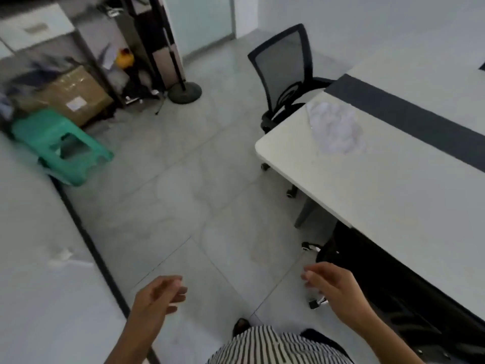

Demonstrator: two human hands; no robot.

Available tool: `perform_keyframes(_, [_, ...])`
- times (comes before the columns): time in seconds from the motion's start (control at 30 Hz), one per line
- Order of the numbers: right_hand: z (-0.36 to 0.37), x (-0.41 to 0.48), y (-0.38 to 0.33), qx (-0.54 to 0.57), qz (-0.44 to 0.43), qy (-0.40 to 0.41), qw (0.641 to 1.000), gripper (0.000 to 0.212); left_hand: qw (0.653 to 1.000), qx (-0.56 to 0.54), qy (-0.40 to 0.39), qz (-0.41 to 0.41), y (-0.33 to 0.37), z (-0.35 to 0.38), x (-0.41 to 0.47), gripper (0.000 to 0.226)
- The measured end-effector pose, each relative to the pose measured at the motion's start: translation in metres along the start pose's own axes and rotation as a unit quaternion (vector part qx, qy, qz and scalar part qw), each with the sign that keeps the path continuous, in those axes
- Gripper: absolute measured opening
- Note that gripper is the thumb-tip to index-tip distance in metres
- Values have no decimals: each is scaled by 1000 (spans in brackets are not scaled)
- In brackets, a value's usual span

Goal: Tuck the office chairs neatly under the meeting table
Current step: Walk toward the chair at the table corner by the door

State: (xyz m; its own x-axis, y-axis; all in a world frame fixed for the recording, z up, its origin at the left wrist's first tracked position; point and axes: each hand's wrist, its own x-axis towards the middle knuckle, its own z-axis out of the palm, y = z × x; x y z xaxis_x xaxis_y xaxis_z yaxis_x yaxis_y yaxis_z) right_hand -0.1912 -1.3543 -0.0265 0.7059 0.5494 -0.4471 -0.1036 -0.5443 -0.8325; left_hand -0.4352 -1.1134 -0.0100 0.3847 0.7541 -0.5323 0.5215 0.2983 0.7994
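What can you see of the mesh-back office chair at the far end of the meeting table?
The office chair has a black frame around a grey see-through mesh back, and black armrests. It stands upright on the floor at the short end of the white meeting table, its seat and base mostly hidden under the tabletop. Neither the left hand nor the right hand touches it.

Far chair: seat and base largely hidden behind tabletop corner.
Near chair: under tabletop, dark, shape unclear; cut off at lower right.
Tabletop: cut off at right edge.
White patch on tabletop: blurred, unidentifiable.
Box: label unreadable.
Shelf: contents smeared by blur.
Left hand, right hand: fingertips blurred; forearms cut off at bottom edge.
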Motion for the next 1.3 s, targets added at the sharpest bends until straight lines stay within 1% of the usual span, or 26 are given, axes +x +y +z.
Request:
perform_keyframes(0.07, [27,17,-23,0,-3,-27,1000,10,998,-34,42,-12,-5,-33,2,14])
perform_keyframes(0.2, [68,58,-72,-25,-24,-81,996,12,992,-81,91,-36,-5,-74,19,14])
perform_keyframes(0.4, [117,144,-149,-31,-53,-127,990,15,981,-122,141,-51,19,-115,92,14])
perform_keyframes(0.57, [161,242,-213,-21,-67,-124,990,17,977,-127,167,-37,81,-150,180,15])
perform_keyframes(0.7, [200,315,-282,-20,-88,-139,986,15,976,-122,178,4,149,-188,243,15])
perform_keyframes(0.77, [218,347,-318,-28,-107,-147,983,13,975,-117,187,14,171,-204,273,16])
perform_keyframes(0.87, [240,391,-366,-34,-133,-159,978,12,972,-138,189,6,191,-220,317,16])
perform_keyframes(0.97, [257,435,-394,-33,-133,-145,980,12,972,-153,177,-19,205,-233,371,15])
perform_keyframes(1.1, [277,496,-409,-28,-97,-88,991,13,981,-134,138,-34,234,-260,468,14])
perform_keyframes(1.2, [292,531,-425,14,-55,-19,998,15,989,-104,104,-2,279,-284,550,13])
perform_keyframes(1.3, [308,553,-453,51,-25,42,997,16,996,-56,47,47,342,-306,621,14])
